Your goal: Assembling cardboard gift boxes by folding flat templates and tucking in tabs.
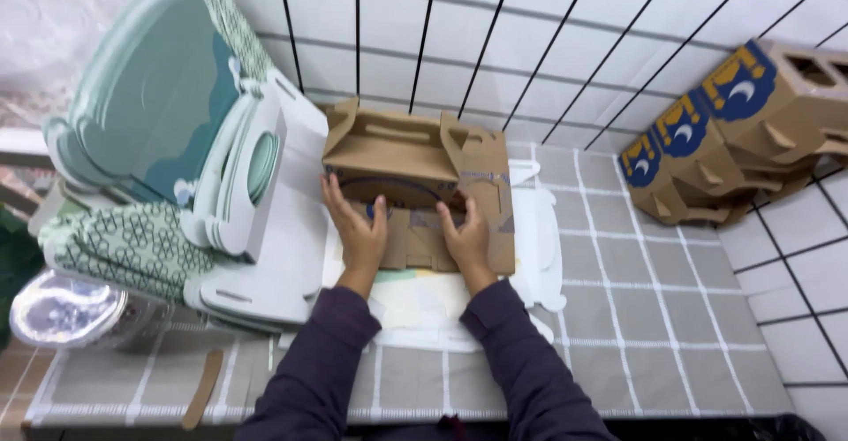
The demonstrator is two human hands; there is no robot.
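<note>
A brown cardboard carry box (397,154), partly folded with its handle flaps up, lies on flat white die-cut sheets (539,247) on a grey checked tablecloth. My left hand (358,229) presses flat on the box's near panel, fingers spread. My right hand (465,233) rests beside it on the same panel, fingers curled at a fold. Both sleeves are dark purple.
A tall leaning stack of green-and-white printed flat boxes (168,132) stands at the left. Several assembled brown boxes with blue and yellow prints (733,132) are piled at the right against the white tiled wall. A shiny round object (62,310) sits at the lower left, with a thin brown strip (203,388) near the table's front edge.
</note>
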